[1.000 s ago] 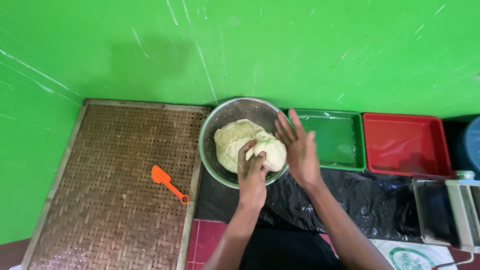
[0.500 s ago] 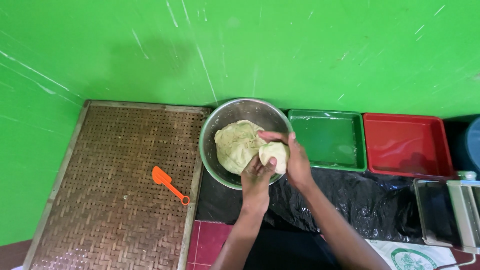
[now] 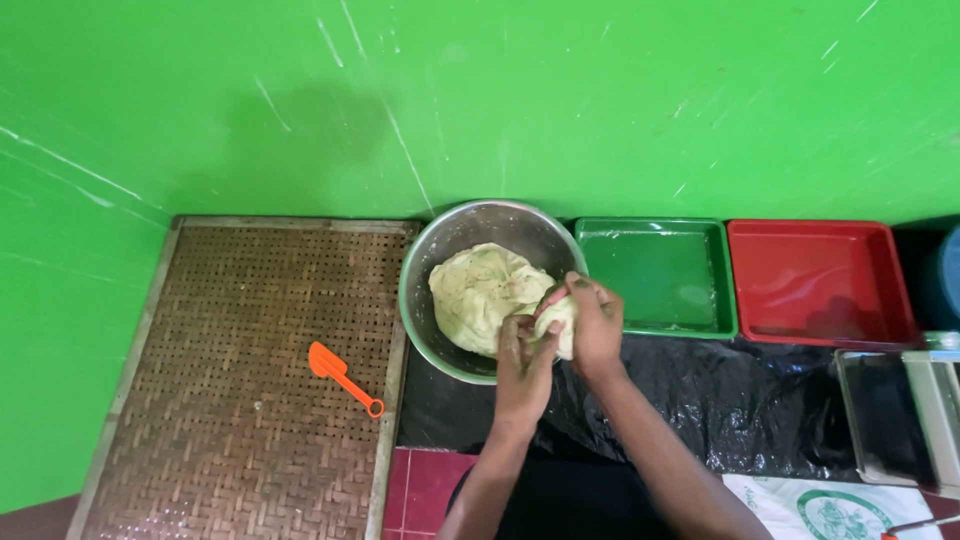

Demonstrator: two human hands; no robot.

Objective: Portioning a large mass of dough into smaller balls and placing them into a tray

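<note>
A round metal bowl [image 3: 455,235] stands by the green wall and holds a big mass of pale dough [image 3: 480,290]. Over the bowl's near right rim both my hands close around a smaller lump of dough [image 3: 560,322] pulled from the mass. My left hand [image 3: 522,365] grips it from below and my right hand [image 3: 595,320] wraps over its top and right side. Most of the lump is hidden by my fingers.
A woven bamboo mat [image 3: 230,370] lies left of the bowl with an orange plastic scraper [image 3: 343,374] on it. Right of the bowl are a green tray [image 3: 655,275] and a red tray [image 3: 815,280]. Black plastic sheet [image 3: 720,400] covers the counter; a metal tray [image 3: 885,415] sits at right.
My right hand, open beside the dough a second ago, has closed over the small lump. Both hands have drawn it toward the bowl's near rim.
</note>
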